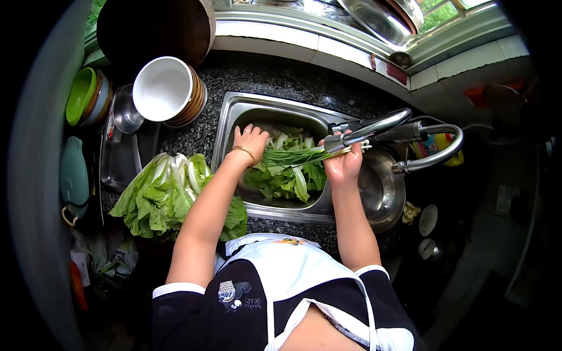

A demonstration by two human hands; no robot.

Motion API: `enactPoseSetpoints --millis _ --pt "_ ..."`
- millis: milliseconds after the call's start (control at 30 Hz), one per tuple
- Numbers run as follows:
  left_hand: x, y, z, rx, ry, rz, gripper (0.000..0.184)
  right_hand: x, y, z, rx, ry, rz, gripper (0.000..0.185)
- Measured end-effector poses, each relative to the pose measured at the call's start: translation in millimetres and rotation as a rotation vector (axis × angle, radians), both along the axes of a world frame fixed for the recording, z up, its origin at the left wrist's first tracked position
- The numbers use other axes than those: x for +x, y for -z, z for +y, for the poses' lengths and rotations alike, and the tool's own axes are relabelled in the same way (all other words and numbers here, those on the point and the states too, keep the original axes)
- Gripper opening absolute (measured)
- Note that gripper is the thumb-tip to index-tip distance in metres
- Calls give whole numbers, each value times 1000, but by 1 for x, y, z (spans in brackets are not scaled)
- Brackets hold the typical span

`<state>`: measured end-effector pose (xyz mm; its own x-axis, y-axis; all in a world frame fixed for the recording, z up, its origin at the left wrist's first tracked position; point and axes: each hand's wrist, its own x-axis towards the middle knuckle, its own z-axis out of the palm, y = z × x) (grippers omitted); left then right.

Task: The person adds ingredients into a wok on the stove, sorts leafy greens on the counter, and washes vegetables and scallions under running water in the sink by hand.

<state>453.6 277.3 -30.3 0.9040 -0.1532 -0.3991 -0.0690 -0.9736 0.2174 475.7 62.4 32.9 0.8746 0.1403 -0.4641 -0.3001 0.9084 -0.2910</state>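
Observation:
My right hand is closed around the white root ends of a bunch of scallions, just under the faucet head. Their long green leaves stretch left across the sink toward my left hand. That hand, with a ring and a bracelet, is over the left part of the basin, fingers apart and pointing away from me; its fingertips are partly hidden. Beneath the scallions, loose leafy greens fill the sink basin. Another heap of leafy greens lies on the counter, left of my forearm.
A chrome faucet arches over the sink's right side. Beside it sits a metal bowl. Stacked bowls stand at the back left, near a ladle and a green bowl. A large dark pan is behind them.

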Motion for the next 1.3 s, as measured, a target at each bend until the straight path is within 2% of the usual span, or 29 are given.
enactPoseSetpoints --millis 33,100,133,167,233,267,333,433,500,567,633,700,767,833,867,900,967,1000,1033,1100,1167,1233,1300 --pt "-2 -5 3 0 -6 1 46 2 -5 4 11 9 17 27" --pt "-5 -12 9 -196 -92 -195 43 4 -4 7 23 11 34 25" --pt "-4 -17 12 -304 -121 -280 33 5 3 5 132 -40 -64 25" --pt "-3 -21 14 -304 -124 -280 33 6 7 4 242 -89 -161 25" --pt "-1 -36 11 -872 -312 -128 22 7 7 9 219 -81 -138 20" --pt "-4 -34 6 -1025 -325 -175 21 7 6 11 234 -96 -162 22" --pt "-10 -44 -1 -1044 -291 -157 22 6 6 18 249 -112 -186 25" --pt "-15 -53 -6 -1049 -217 -149 21 -3 4 25 -204 -253 -424 24" --pt "-20 -58 -7 -999 -221 -230 21 -17 -4 22 -457 -216 -415 20" --pt "-25 -64 -4 -1005 -217 -200 21 -26 -4 6 -558 -16 -258 21" --pt "-32 -63 2 -999 -271 -200 21 -31 -1 -24 -498 190 -422 26" --pt "-37 -61 7 -989 -266 -205 21 -43 18 -69 -716 322 -571 19" --pt "-42 -65 11 -995 -316 -182 21 -65 8 -94 -1227 375 -448 23" --pt "-43 -65 9 -1022 -320 -177 21 -73 7 -117 -1409 415 -501 25" --pt "-44 -68 7 -1029 -331 -180 21 -76 16 -133 -1585 469 -476 25" --pt "-45 -70 4 -1035 -341 -184 21 -76 12 -139 -1630 474 -394 22" --pt "-45 -74 0 -1039 -306 -197 22 -69 9 -145 -1755 565 -311 30" --pt "-44 -76 -3 -1040 -276 -208 22 -68 12 -149 -1906 588 -289 26" --pt "-43 -77 -8 -1039 -272 -210 22 -69 15 -151 -1903 592 -288 26" --pt "-38 -80 -24 -1206 -325 -248 24 -67 20 -149 -1783 360 -245 21" --pt "-26 -92 -40 -1230 -309 -285 26 -67 34 -144 -1869 192 -270 21" --pt "-10 -108 -54 -1064 -23 -593 29 -68 55 -145 -1806 98 -390 23" --pt "-2 -124 -67 -1108 55 -494 26 -73 58 -143 -1976 77 -429 23"
